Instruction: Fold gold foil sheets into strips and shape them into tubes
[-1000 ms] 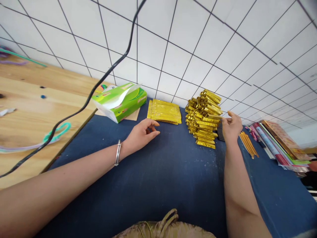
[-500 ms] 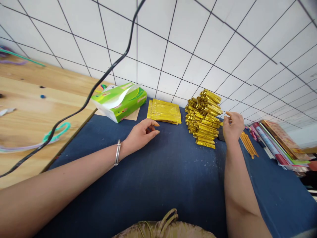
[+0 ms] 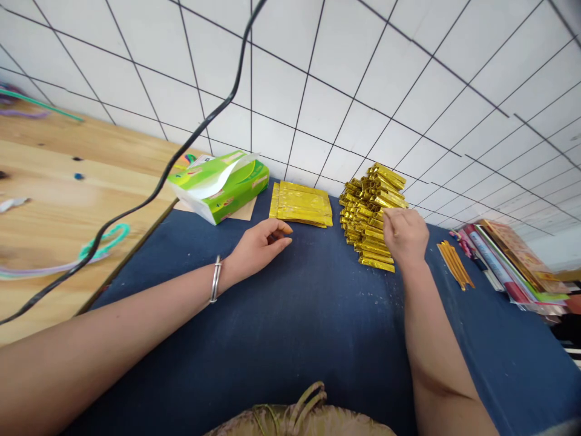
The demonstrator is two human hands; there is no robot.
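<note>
My left hand (image 3: 261,247) rests on the blue table just in front of a flat stack of gold foil sheets (image 3: 302,203). Its fingers are loosely bent, with a gap between thumb and forefinger and nothing held. My right hand (image 3: 407,236) is closed at the right side of a pile of gold foil rolls (image 3: 370,224). It covers part of that pile, and whatever its fingertips may hold is hidden.
A green tissue pack (image 3: 222,184) lies left of the foil stack. Several thin orange-brown sticks (image 3: 455,265) lie right of my right hand, near stacked books (image 3: 512,260). A black cable (image 3: 181,151) crosses the view at left, over a wooden table (image 3: 68,163).
My right hand has moved left, from beside the pile of gold foil rolls to in front of its right edge. My left hand has stayed in place.
</note>
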